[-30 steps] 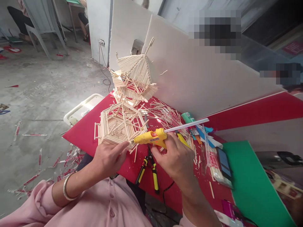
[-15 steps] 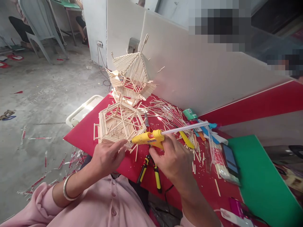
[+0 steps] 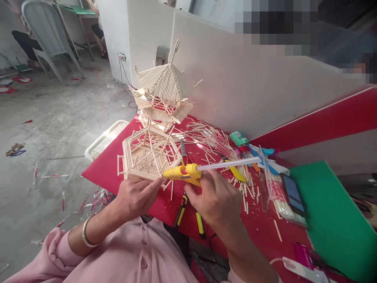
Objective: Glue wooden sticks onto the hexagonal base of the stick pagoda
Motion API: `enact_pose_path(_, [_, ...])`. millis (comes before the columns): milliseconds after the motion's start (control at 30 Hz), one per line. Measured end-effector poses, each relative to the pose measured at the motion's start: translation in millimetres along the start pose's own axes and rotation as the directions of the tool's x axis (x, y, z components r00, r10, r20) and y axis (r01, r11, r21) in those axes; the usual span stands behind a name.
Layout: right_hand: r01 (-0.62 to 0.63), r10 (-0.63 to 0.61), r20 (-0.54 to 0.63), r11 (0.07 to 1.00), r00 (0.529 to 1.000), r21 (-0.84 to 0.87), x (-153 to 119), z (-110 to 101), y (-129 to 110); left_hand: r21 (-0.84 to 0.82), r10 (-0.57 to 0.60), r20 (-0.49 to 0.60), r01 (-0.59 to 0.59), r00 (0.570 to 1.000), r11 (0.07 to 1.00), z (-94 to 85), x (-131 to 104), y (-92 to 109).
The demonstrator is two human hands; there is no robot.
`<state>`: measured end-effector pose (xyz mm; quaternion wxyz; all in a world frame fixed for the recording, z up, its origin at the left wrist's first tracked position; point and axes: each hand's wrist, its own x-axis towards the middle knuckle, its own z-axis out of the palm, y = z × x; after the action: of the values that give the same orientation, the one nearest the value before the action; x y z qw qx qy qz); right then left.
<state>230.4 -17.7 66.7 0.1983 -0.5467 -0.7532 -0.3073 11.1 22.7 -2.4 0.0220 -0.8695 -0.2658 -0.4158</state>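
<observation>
My right hand (image 3: 216, 196) is wrapped round the handle of a yellow hot glue gun (image 3: 184, 173). A long clear glue stick (image 3: 228, 163) sticks out of its back. The nozzle points left and reaches the fingertips of my left hand (image 3: 141, 196). Those fingers are closed on the near edge of a hexagonal frame of thin wooden sticks (image 3: 144, 151), though their undersides are hidden. Just behind the frame stands a wooden-stick pagoda model (image 3: 161, 84) with a pointed roof.
Loose sticks (image 3: 212, 137) cover the red table (image 3: 103, 169). Yellow-and-black pliers (image 3: 200, 224) lie below the glue gun. To the right are a green roll (image 3: 238, 138), a phone (image 3: 293, 192) and a green board (image 3: 332, 212). A pale partition (image 3: 224, 78) rises behind.
My left fingertips have shifted slightly right, up to the nozzle. The glue gun stays almost in place, and the whole view has turned a little.
</observation>
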Motion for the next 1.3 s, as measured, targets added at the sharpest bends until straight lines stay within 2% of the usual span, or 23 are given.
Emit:
enact_pose_path(433, [0.002,-0.002,-0.004,1.0,1.0,0.014,-0.6,0.5,-0.2,0.009,-0.019,0.016,0.019,1.0,1.0,0.1,-2.3,0.3])
enact_pose_path(800, [-0.044,0.045,-0.003,0.998,0.999,0.043,-5.5,1.3,2.8,-0.003,-0.055,0.008,0.055,0.998,0.999,1.6,-5.7,0.8])
enact_pose_path(1067, [-0.049,0.05,-0.008,0.998,0.999,0.04,-6.0,1.9,3.1,-0.011,-0.173,-0.042,0.172,0.984,0.985,2.5,-7.0,3.5])
enact_pose_path(1300, [-0.041,0.042,-0.014,0.998,0.999,0.047,-5.1,1.5,2.5,-0.005,-0.186,-0.027,0.186,0.982,0.983,1.7,-4.2,4.6])
